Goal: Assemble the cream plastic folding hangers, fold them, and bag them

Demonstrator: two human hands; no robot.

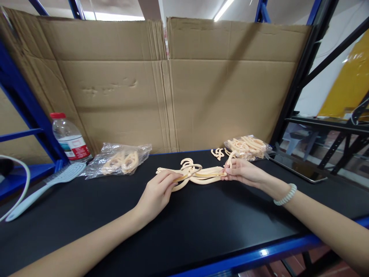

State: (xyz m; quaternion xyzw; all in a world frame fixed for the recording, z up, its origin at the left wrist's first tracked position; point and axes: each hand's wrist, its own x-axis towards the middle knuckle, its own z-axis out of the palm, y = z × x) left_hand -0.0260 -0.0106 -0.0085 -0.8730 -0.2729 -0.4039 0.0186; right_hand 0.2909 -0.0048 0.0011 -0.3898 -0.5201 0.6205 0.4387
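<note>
Bare forearms are extending over the black tabletop; the left hand is pinching a cream hanger, the right hand is gripping its other end and, apparently, a curved piece.

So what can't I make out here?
In the head view:
Overlapping cream plastic hangers: count, hidden by one another and the left hand.
Red-capped clear plastic bottle: its label, print too small and blurred.
White cable: ends, cut off by left edge.
Clear plastic bag beside the bottle: piece count, obscured by crinkles.
</note>
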